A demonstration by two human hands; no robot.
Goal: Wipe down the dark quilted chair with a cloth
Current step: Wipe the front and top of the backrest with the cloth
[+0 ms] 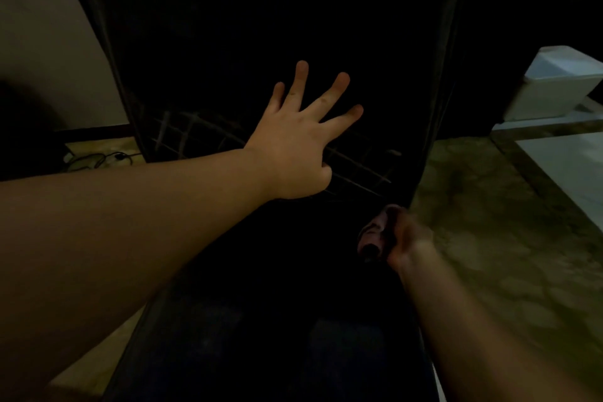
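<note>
Very dim, deep shadows, motion blur

— What sort of place is this looking like?
— A dim home room: a dark quilted chair (261,26) is standing on a marbled tile floor (489,222), cables (98,160) are lying by a plain wall (42,52)

Dim room, lit unevenly

A pale wall (39,52) rises at upper left above a dark skirting strip. Mottled greenish stone floor (483,238) spreads to the right, crossed by a darker band. A white boxy fixture (561,85) sits at far right. Tangled cables (98,160) lie on the floor at left.
</note>
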